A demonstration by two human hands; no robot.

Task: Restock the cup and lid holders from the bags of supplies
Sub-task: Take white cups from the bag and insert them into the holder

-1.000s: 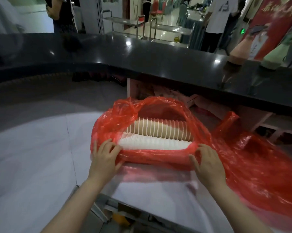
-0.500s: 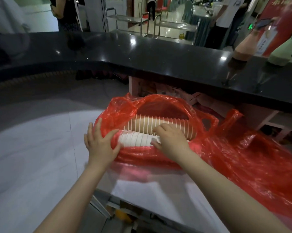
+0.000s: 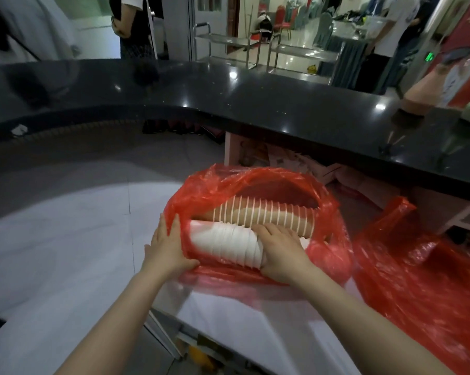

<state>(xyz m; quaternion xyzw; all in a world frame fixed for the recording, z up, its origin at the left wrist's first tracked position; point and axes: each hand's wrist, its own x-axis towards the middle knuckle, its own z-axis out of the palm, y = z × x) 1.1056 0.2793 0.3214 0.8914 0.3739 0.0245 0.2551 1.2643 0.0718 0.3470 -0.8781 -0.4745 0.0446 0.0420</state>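
My right hand [image 3: 280,249] is curled over the near end of the white nested stack [image 3: 225,244], fingers wrapped across its top; my left hand [image 3: 167,247] lies spread and flat against the outside of the red bag [image 3: 255,185], pressing the film at the stack's 9 o'clock end. The white stack lies on its side inside the open bag mouth, touching the row of brown cups [image 3: 263,215] just behind it at 12 o'clock. Risk one: the stack is only loosely nested, so lifting from one end could let it bow and shed pieces from the far end, into the bag or onto the floor. Risk two: the film is thin and bunched around the mouth; dragging the stack out could snag the rim and pull the whole bag toward me. Risk three: the bag sits close to the near edge of the white worktop [image 3: 66,239], which drops off at 6 o'clock, so a pull in that direction could tip it over. Open room lies at 9 o'clock on the worktop; at 3 o'clock a second red bag [image 3: 423,280] crowds the surface, and the black counter ledge [image 3: 282,104] overhangs at 12 o'clock, limiting lift height there. Holders are not in view.
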